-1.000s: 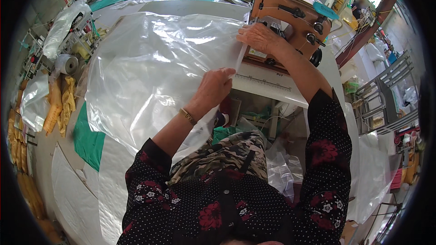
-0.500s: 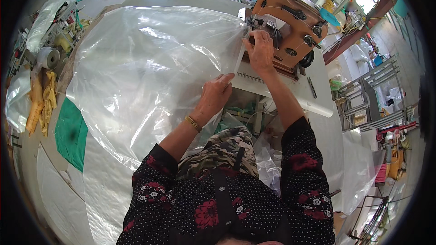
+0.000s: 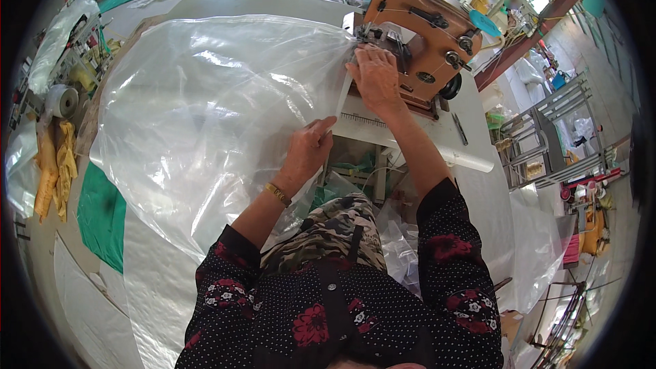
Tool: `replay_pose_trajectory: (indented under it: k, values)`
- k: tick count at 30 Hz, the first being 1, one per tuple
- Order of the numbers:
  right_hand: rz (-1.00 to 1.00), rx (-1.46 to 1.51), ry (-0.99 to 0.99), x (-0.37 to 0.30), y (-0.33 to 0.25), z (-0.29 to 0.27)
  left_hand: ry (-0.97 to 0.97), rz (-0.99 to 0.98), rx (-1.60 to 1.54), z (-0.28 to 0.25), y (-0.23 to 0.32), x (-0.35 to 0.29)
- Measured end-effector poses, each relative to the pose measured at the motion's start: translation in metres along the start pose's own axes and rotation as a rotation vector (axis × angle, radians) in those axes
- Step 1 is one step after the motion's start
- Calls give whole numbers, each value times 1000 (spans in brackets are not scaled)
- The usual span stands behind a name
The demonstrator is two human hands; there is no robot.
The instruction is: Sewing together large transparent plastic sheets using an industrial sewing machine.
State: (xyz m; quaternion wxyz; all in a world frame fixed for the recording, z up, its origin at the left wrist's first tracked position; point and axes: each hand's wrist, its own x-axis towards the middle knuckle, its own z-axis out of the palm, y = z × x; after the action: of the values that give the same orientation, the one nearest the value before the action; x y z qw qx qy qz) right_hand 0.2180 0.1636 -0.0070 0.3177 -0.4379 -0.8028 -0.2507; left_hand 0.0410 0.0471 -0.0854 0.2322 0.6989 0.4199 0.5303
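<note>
Sheet (image 3: 205, 106) — left of right hand (image 3: 377, 82)

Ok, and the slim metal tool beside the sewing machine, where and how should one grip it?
Pinch the slim metal tool across its middle, probably from above and the right: it is long and narrow, appears to lie flat on the white table, and the brown sewing machine stands beyond it to the left.

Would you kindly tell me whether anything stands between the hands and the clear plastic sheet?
Nothing visible does: the left hand holds the clear plastic sheet at its right edge; the right hand is at that edge, beside the sewing machine.
</note>
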Motion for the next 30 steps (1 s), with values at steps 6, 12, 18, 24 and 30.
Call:
replay_pose_trajectory:
  k: [6, 12, 18, 24, 30]
  values:
    - [27, -15, -140, 32, -9, -38, 6, 90, 212, 7, -6, 2]
    - [-28, 26, 441, 111, 17, -75, -4, 104, 198, 6, -2, -1]
    - [-176, -104, 516, 148, 38, -78, -32, 117, 204, 6, 1, 1]
    - [252, -97, 429, 149, 30, -81, -34, 117, 292, 3, 19, 1]
    - [238, 191, 214, 6, -11, -24, -86, 116, 396, 3, 31, 5]
